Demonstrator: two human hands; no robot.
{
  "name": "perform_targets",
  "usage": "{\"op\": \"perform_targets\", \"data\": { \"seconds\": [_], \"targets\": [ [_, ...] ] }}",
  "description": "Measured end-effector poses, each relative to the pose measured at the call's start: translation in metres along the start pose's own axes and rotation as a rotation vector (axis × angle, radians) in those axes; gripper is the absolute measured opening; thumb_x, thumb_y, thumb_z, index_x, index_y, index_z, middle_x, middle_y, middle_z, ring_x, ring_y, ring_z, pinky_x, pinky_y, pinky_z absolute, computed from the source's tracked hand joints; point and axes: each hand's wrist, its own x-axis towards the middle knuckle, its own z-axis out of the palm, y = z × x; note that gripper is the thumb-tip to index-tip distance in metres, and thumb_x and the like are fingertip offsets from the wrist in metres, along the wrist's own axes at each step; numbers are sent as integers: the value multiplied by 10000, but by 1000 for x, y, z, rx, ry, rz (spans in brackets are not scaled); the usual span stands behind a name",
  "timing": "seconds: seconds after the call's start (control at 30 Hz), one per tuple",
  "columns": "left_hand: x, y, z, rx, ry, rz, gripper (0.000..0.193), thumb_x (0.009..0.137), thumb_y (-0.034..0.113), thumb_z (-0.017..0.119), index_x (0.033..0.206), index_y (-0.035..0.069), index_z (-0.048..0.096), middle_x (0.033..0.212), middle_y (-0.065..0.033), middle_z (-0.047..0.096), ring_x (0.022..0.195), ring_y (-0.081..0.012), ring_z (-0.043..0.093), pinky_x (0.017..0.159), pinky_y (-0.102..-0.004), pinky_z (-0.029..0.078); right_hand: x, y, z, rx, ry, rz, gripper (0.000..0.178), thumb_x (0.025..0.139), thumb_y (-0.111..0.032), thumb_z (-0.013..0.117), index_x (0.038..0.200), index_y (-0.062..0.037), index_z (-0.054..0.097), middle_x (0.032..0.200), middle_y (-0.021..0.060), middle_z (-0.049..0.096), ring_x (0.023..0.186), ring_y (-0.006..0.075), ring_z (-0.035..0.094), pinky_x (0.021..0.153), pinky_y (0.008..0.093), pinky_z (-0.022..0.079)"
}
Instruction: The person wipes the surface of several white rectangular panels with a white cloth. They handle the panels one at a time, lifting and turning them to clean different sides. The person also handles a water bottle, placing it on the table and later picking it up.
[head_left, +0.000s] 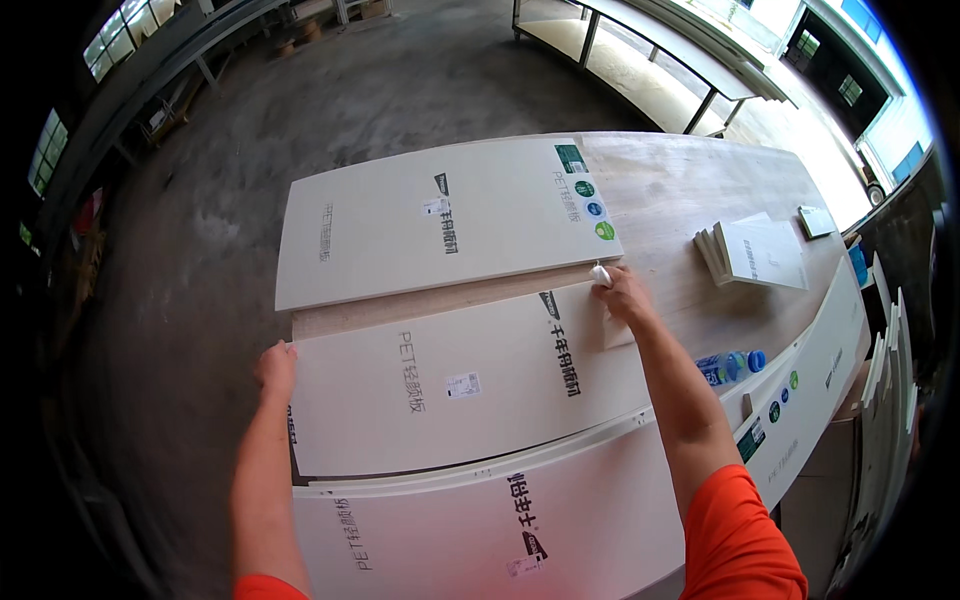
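A white printed panel lies on the table in front of me, with dark lettering and a small label on its face. My left hand is closed on its left edge near the far corner. My right hand is closed around a bunched white cloth at the far edge of the same panel, toward its right end. Part of the cloth hangs below the hand. Beyond a narrow gap lies a second white panel with green and blue stickers. A third white panel lies nearest me.
A pale wooden table carries everything. At the right are a stack of white booklets, a small white box, a water bottle with a blue cap and another long white panel. A metal-framed bench stands beyond.
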Motion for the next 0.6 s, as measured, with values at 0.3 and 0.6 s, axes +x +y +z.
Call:
{"op": "perform_targets", "data": {
  "seconds": [0.3,0.6],
  "targets": [
    [-131,-10,-48,-604,205,361,368,974,154,669,1303,-8,641,1053,-124,722,892,-251,682,801,-372,535,-239,-46,-113,172,116,0,891,764,-579,836,1423,-54,544,1402,188,579,1268,346,575,1076,463,451],
    [-447,-161,-63,-753,215,77,281,909,69,729,1172,-16,677,1102,-96,668,801,-164,586,717,-300,492,-312,-61,40,-394,-63,-412,970,973,-738,396,1559,34,357,1654,175,325,1573,296,206,1285,441,159]
  ]
}}
